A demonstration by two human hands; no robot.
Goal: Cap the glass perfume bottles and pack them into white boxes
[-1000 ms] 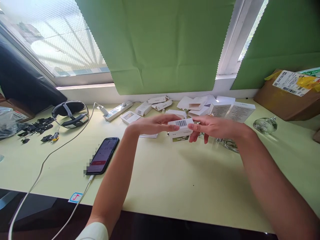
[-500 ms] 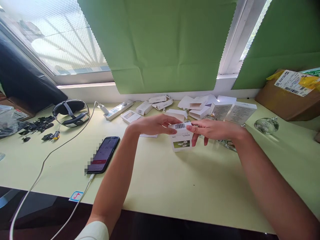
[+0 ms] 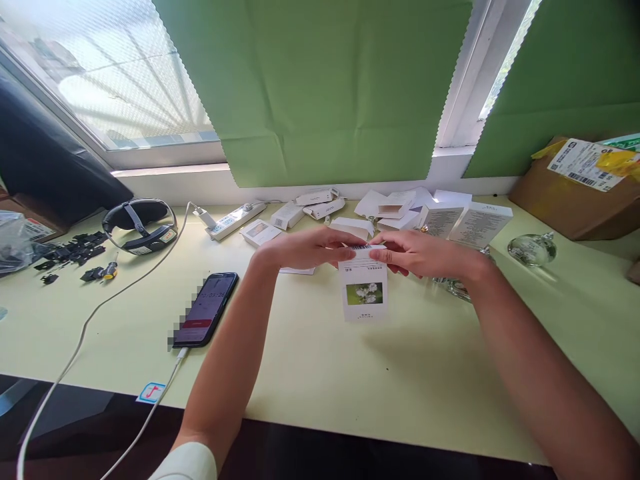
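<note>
Apparent step: handling. Left hand (image 3: pixel 315 251) and right hand (image 3: pixel 425 253) pinch the white box (image 3: pixel 365 293) by its upper end, inboard of the bench's (image 3: pixel 320 367) rear edge. Next move likely requires even grip.

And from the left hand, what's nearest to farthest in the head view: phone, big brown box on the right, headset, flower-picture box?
1. Flower-picture box: held in the left hand and right hand.
2. Phone: to the left.
3. Headset: farther left.
4. Big brown box: far right.
</note>
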